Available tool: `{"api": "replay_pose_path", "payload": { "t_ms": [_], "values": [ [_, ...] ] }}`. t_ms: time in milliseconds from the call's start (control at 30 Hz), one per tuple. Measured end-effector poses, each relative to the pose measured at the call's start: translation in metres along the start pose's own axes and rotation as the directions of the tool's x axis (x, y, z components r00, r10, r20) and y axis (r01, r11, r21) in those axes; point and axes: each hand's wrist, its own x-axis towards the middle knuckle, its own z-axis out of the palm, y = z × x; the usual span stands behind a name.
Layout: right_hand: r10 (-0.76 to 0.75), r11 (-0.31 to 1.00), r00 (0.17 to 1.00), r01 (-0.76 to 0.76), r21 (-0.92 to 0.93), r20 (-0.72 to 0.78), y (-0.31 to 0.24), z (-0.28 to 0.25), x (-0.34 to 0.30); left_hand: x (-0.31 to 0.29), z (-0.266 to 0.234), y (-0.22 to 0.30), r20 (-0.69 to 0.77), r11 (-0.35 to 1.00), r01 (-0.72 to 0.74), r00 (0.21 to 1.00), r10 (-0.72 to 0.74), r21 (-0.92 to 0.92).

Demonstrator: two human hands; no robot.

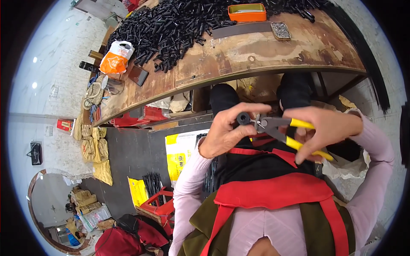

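My left hand is closed round a short black tube, whose round hollow end shows between thumb and fingers. Yellow-handled pliers are in my right hand, which is slightly smeared by motion. Their grey jaws reach to a small metallic bit beside the tube. Whether the jaws grip that bit, I cannot tell. Both hands are held above my lap, over a black and red apron, just short of the table's near edge.
On the worn wooden table lies a large heap of black tubes. An orange tin, a container of small metal pieces, a phone and a plastic bag are there too. Long black strips hang off the right end.
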Motion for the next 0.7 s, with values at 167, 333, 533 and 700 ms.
{"api": "replay_pose_path", "payload": {
  "t_ms": [167, 333, 533, 700],
  "values": [
    [-0.542, 0.488, 0.788, 0.012, -0.873, -0.292, 0.029, 0.007, -0.001, 0.012, 0.008, -0.003, -0.069, 0.999, -0.046, 0.997, 0.045, -0.012],
    [-0.774, -0.203, 0.632, -0.190, -0.961, 0.039, 0.014, -0.009, 0.001, 0.018, -0.003, -0.002, -0.056, 0.999, 0.009, 0.998, -0.012, -0.053],
    [0.047, 0.995, 0.992, -0.057, -0.080, -0.121, 0.030, -0.007, 0.009, 0.016, -0.004, -0.008, 0.015, 0.996, 0.043, 0.999, -0.042, -0.081],
    [-0.869, 0.055, 0.485, -0.108, -0.993, -0.101, 0.045, -0.017, 0.016, 0.025, 0.001, -0.004, -0.057, 0.992, 0.098, 0.993, -0.102, -0.074]
  ]
}}
